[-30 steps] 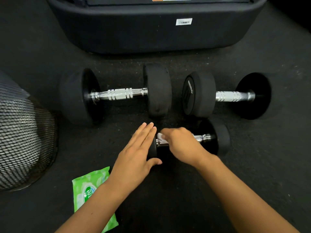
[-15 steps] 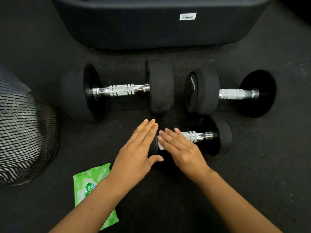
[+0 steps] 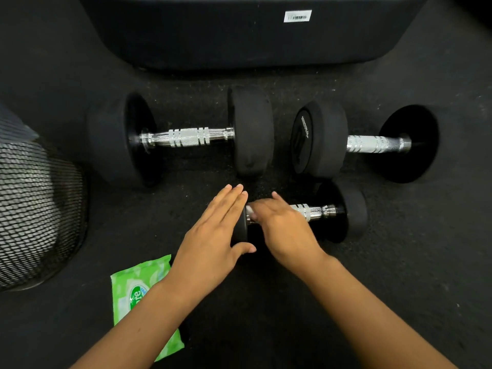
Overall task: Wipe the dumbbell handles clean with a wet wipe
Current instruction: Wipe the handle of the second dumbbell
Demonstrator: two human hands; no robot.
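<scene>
Nearest, at the lower left of the frame, a green wet wipe pack (image 3: 145, 296) is lying on the dark floor (image 3: 399, 262), partly under the left forearm. Just above centre, the left hand (image 3: 213, 235) is lying flat with straight fingers, steadying the near black head of the small dumbbell (image 3: 351, 211). The right hand (image 3: 282, 225) is covering the left part of the chrome handle (image 3: 314, 210), a bit of white wet wipe (image 3: 249, 209) peeking out beneath its fingers; whether it is clasping the wipe or only pressing it I cannot tell. The small dumbbell could be rolling away if the flat palm slips, and the wipe could bunch and skip the knurling. Farther up, two larger dumbbells (image 3: 186, 137) (image 3: 372, 143) are sitting side by side, a mesh basket (image 3: 34, 209) at left, a dark bin (image 3: 239, 35) along the top
</scene>
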